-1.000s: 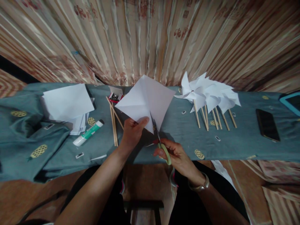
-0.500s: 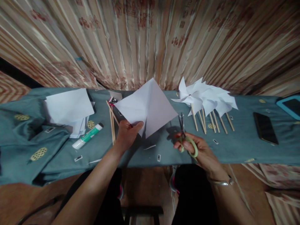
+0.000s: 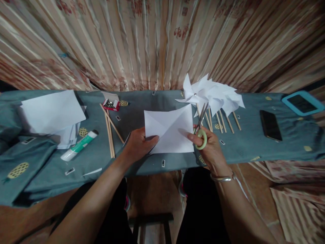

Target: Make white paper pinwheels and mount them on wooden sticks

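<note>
A white square sheet of paper with diagonal creases is held up over the table between both hands. My left hand pinches its left lower side, thumb on top. My right hand is closed around the light green handles of a pair of scissors, whose parted blades point up and away. The right thumb also rests on the sheet's right edge. Just behind the blades lie several white paper pinwheels on wooden sticks, overlapping in a row.
Left of the hands are wooden sticks, a small red box of metal pins, a green and white glue stick and a stack of white paper. A black phone and a blue-framed tablet lie at the right.
The sheet has been turned from a diamond to a squared position and lowered towards me. My right hand, scissors still in it, has come up to the sheet's right edge. The view has shifted right.
</note>
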Action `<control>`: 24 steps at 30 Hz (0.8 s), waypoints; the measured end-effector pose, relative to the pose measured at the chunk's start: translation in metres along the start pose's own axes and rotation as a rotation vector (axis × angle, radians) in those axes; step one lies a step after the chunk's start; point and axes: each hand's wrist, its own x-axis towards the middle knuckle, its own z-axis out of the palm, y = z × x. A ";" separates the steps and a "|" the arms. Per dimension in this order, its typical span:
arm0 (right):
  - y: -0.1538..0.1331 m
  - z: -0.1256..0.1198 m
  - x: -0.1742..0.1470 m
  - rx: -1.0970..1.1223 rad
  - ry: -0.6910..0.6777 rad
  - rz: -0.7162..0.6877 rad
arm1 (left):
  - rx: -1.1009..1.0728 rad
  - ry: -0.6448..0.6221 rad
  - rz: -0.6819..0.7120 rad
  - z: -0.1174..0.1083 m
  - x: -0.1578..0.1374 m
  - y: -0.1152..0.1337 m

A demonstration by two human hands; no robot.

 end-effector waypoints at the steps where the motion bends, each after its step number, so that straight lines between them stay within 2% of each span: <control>1: -0.001 0.001 0.000 -0.016 -0.001 0.003 | -0.025 -0.006 -0.011 0.000 0.000 0.000; 5: -0.002 0.002 0.000 -0.040 -0.008 0.027 | -0.169 -0.002 -0.125 0.000 0.000 0.004; 9: 0.000 0.005 0.003 0.048 0.100 0.022 | -0.514 -0.059 -0.256 0.001 0.000 0.009; 12: 0.000 0.010 0.006 0.179 0.173 0.022 | -0.779 -0.073 -0.279 0.005 -0.001 0.014; 16: 0.000 0.018 0.010 0.299 0.166 0.015 | -1.019 -0.040 -0.313 0.011 -0.002 0.022; 20: 0.000 0.025 0.013 0.342 0.170 -0.005 | -1.044 -0.053 -0.280 0.018 -0.002 0.023; 24: 0.001 0.034 0.012 0.306 0.140 -0.016 | -0.992 0.007 -0.286 0.029 -0.002 0.020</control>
